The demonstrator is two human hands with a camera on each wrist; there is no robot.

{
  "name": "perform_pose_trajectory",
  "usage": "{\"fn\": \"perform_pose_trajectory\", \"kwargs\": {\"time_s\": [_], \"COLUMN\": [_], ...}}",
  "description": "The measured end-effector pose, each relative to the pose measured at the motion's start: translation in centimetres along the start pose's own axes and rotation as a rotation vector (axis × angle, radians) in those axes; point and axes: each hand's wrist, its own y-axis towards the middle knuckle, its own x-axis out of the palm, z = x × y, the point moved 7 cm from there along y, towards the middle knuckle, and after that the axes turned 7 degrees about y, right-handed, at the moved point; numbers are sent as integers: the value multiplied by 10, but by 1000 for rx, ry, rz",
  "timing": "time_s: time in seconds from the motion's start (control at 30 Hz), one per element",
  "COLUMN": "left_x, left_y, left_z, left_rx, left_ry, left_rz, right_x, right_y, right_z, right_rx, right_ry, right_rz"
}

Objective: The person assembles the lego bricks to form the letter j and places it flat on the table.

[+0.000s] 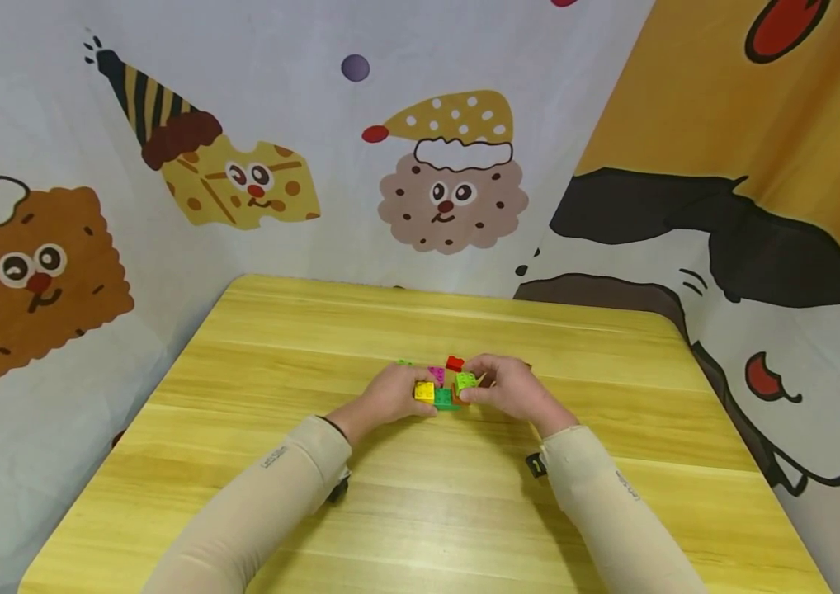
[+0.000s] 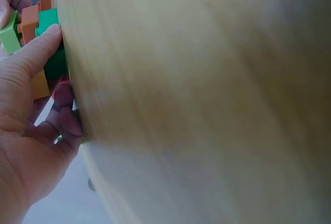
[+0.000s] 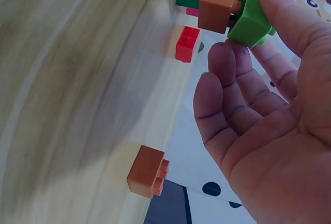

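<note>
Toy bricks (image 1: 443,399), joined in a small build, stand on the worktop (image 1: 420,503) between a person's two hands. At the far left, a cloth (image 1: 331,33) behind the worktop shows a brown biscuit with a face, then a wedge of cheese in a striped hat. The left sleeve (image 1: 242,511) is beige and leads up to the left hand (image 1: 386,392), whose thumb and bent fingers grip the left part of the build, the gap between them filled by bricks. Just behind this hand a bit of light green brick (image 1: 405,362) shows. At the left end of the build is a yellow brick (image 1: 425,391); next to it come green bricks (image 2: 56,63), with a pink brick (image 1: 436,375) behind. A loose red brick (image 1: 455,363) lies farther back. At the right end stands an orange brick (image 3: 217,4), and over its studs a lime green brick (image 3: 251,19) is tilted, some studs showing between the two. The right hand (image 1: 512,388) pinches that lime green brick between thumb and index finger, nearly closed on it, the other fingers loosely bent. Well apart from the build, near the worktop's edge, lies a loose brown brick (image 3: 145,171). Farthest right are the other beige sleeve (image 1: 598,495) and a large printed animal.
</note>
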Motion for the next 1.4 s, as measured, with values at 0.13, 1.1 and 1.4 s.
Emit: {"fn": "perform_pose_trajectory", "kwargs": {"time_s": [0.13,1.1,1.4], "left_x": [-1,-1,-1], "left_y": [0,-2,-1], "left_z": [1,3,3], "left_rx": [10,10,10], "left_ry": [10,-11,-17], "left_rz": [3,0,4], "right_x": [3,23,26], "right_y": [0,1,1], "right_z": [0,39,38], "right_rx": [-3,267,260], "right_ry": [-5,658,643], "right_rz": [-1,-187,-149]}}
